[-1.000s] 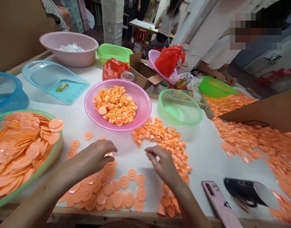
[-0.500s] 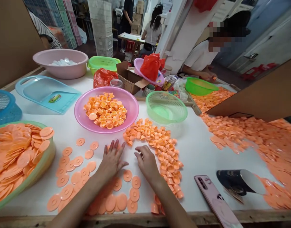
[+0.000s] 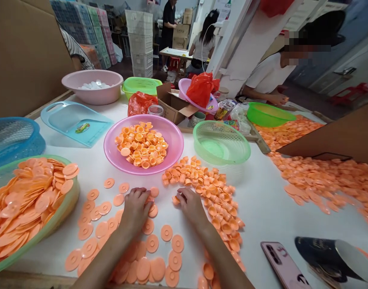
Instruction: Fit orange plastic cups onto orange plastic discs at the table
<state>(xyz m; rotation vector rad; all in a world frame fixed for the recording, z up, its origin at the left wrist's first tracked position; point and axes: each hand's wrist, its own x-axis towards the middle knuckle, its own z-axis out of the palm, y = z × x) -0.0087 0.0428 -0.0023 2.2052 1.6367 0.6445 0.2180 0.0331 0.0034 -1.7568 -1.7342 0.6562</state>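
My left hand (image 3: 136, 208) is over the loose flat orange discs (image 3: 175, 261), its fingers curled and pressed toward the thumb. A bit of orange disc (image 3: 148, 198) shows between the thumb and fingertips. My right hand (image 3: 191, 205) pinches a small orange cup (image 3: 175, 200), mostly hidden by the fingers. Just right of that hand runs a curved heap of orange cups (image 3: 215, 192). Beyond my hands, a pink basin (image 3: 112, 158) contains more orange pieces with small cups and rims.
A green basket (image 3: 72, 196) heaped with discs stands at left. Behind are a blue scoop tray (image 3: 96, 134) and an empty light-green basket (image 3: 244, 150). A phone (image 3: 283, 265) and dark cup (image 3: 319, 251) lie at right. A co-worker (image 3: 268, 76) sits beyond a cardboard divider (image 3: 337, 136).
My left hand has gone from spread flat to curled fingers. My right hand now has an orange cup at its fingertips. The view has shifted, moving the scene slightly right and down.
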